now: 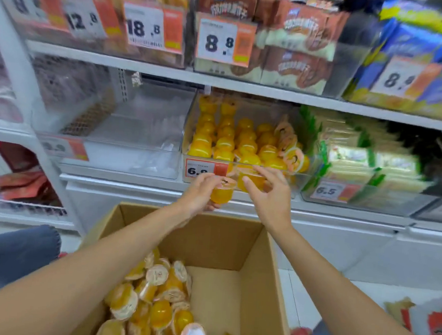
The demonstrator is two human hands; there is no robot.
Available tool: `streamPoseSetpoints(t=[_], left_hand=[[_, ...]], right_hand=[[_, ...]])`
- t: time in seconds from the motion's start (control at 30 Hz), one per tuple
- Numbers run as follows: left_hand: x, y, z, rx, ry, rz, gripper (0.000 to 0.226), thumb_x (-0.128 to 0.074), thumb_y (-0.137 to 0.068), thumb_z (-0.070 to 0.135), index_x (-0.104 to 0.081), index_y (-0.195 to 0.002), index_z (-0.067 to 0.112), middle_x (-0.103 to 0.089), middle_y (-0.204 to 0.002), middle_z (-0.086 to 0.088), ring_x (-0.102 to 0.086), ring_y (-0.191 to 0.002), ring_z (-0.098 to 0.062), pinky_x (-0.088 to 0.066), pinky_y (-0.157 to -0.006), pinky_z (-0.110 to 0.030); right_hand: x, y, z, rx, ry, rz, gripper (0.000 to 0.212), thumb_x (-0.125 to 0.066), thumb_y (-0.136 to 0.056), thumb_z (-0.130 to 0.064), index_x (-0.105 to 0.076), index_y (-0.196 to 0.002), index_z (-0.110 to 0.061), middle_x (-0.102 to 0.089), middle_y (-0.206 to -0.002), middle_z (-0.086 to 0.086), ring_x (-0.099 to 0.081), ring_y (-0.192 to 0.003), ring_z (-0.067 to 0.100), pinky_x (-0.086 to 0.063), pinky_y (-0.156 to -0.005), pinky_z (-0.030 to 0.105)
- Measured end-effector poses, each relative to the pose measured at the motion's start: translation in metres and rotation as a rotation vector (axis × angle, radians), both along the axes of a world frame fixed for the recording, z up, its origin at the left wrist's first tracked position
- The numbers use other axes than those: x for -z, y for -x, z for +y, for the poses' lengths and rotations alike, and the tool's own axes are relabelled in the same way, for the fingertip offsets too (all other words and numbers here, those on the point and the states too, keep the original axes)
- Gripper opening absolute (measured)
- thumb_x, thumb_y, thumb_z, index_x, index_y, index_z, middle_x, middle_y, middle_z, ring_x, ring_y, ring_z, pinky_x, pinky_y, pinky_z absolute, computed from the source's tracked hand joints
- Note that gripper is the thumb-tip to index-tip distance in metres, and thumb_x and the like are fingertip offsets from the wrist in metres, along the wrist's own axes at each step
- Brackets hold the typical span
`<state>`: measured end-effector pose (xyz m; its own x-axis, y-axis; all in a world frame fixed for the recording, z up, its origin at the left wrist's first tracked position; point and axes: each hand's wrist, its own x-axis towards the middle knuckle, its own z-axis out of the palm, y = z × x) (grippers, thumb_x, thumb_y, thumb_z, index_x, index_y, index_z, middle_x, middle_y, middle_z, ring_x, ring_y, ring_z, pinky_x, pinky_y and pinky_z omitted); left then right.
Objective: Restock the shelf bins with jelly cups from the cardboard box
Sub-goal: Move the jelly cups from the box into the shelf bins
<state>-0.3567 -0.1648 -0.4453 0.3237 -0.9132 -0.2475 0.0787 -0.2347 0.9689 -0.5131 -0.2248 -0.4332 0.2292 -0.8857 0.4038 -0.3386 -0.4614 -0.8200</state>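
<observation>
A brown cardboard box (235, 244) stands open below me, with several orange jelly cups (158, 306) heaped in its left half. My left hand (199, 194) is shut on one orange jelly cup (222, 193), held just below the front of the clear shelf bin (296, 179). My right hand (270, 194) pinches a second jelly cup (251, 181) at the bin's front wall. The bin holds several rows of orange jelly cups (229, 139), a few lying on their sides at its right.
A clear bin (126, 158) stands to the left of the jelly bin. To the right is a bin of green-and-cream packets (351, 155). Price tags hang on the bin fronts. Snack packs fill the upper shelf (246, 86). My knees flank the box.
</observation>
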Motion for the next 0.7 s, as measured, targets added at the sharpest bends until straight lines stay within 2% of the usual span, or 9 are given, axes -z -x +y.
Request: streamPoseSetpoints(t=[0.13,0.2,0.27,0.33,0.4,0.47,0.53,0.63,0.7], left_hand=[[-0.025,-0.013,-0.021,-0.015,0.181,-0.225,0.063,-0.083,-0.073,0.025,-0.045,-0.124,0.024,-0.06,-0.118,-0.002,-0.065,-0.099,-0.018,-0.057,-0.075,-0.029],[-0.036,-0.019,-0.036,-0.03,0.236,-0.39,0.067,-0.086,-0.07,0.026,-0.046,-0.123,0.024,-0.06,-0.116,0.003,-0.061,-0.105,-0.015,-0.055,-0.073,-0.021],[-0.045,-0.023,-0.055,-0.052,0.258,-0.6,0.067,-0.083,-0.071,0.036,-0.044,-0.126,0.03,-0.059,-0.118,0.008,-0.058,-0.106,-0.011,-0.051,-0.073,-0.016],[-0.05,-0.024,-0.081,-0.084,0.244,-0.783,0.067,-0.076,-0.074,0.05,-0.042,-0.13,0.034,-0.058,-0.123,0.005,-0.055,-0.111,-0.015,-0.052,-0.085,-0.028],[-0.051,-0.024,-0.113,-0.155,0.181,-0.957,0.071,-0.067,-0.076,0.062,-0.041,-0.134,0.031,-0.056,-0.125,-0.004,-0.05,-0.117,-0.024,-0.044,-0.099,-0.039],[-0.048,-0.028,-0.151,-0.201,0.135,-1.058,0.07,-0.06,-0.077,0.068,-0.048,-0.129,0.023,-0.06,-0.122,-0.009,-0.051,-0.119,-0.03,-0.037,-0.101,-0.041],[-0.043,-0.036,-0.193,-0.221,0.185,-1.068,0.068,-0.049,-0.074,0.075,-0.053,-0.121,0.026,-0.064,-0.118,-0.006,-0.056,-0.116,-0.03,-0.041,-0.1,-0.043],[-0.042,-0.046,-0.244,-0.314,0.218,-1.224,0.074,-0.045,-0.075,0.075,-0.045,-0.134,0.03,-0.051,-0.14,-0.004,-0.043,-0.131,-0.031,-0.033,-0.107,-0.047],[-0.037,-0.049,-0.264,-0.337,0.191,-1.37,0.073,-0.049,-0.083,0.066,-0.038,-0.142,0.024,-0.043,-0.147,-0.007,-0.033,-0.136,-0.031,-0.024,-0.109,-0.047]], right_hand=[[-0.022,-0.006,-0.021,0.023,0.052,-0.099,0.027,-0.074,-0.082,-0.034,-0.072,-0.109,-0.027,-0.059,-0.111,-0.005,-0.055,-0.102,-0.003,-0.052,-0.082,0.023],[-0.027,-0.009,-0.039,0.058,0.093,-0.054,0.032,-0.074,-0.082,-0.036,-0.072,-0.112,-0.025,-0.059,-0.111,-0.006,-0.05,-0.102,-0.011,-0.045,-0.084,0.011],[-0.031,-0.013,-0.059,0.109,0.147,0.039,0.037,-0.073,-0.083,-0.035,-0.07,-0.117,-0.019,-0.058,-0.112,-0.006,-0.044,-0.097,-0.015,-0.031,-0.082,-0.004],[-0.031,-0.018,-0.084,0.148,0.174,0.095,0.04,-0.071,-0.085,-0.033,-0.069,-0.12,-0.016,-0.057,-0.115,-0.004,-0.046,-0.099,-0.007,-0.026,-0.081,-0.006],[-0.032,-0.025,-0.11,0.175,0.174,0.138,0.039,-0.07,-0.086,-0.033,-0.067,-0.121,-0.015,-0.056,-0.121,0.0,-0.051,-0.107,0.007,-0.027,-0.087,0.001],[-0.033,-0.034,-0.136,0.204,0.195,0.162,0.034,-0.069,-0.087,-0.031,-0.07,-0.117,-0.016,-0.056,-0.123,0.006,-0.054,-0.113,0.018,-0.036,-0.097,0.019],[-0.032,-0.045,-0.164,0.229,0.236,0.171,0.026,-0.066,-0.087,-0.029,-0.073,-0.11,-0.019,-0.061,-0.12,0.012,-0.057,-0.11,0.026,-0.044,-0.095,0.031],[-0.032,-0.063,-0.207,0.254,0.219,0.195,0.038,-0.053,-0.087,-0.044,-0.071,-0.112,-0.023,-0.062,-0.119,0.012,-0.059,-0.106,0.028,-0.047,-0.093,0.035],[-0.033,-0.071,-0.233,0.277,0.16,0.346,0.041,-0.049,-0.091,-0.044,-0.063,-0.123,-0.024,-0.057,-0.13,0.012,-0.053,-0.118,0.028,-0.043,-0.099,0.034]])
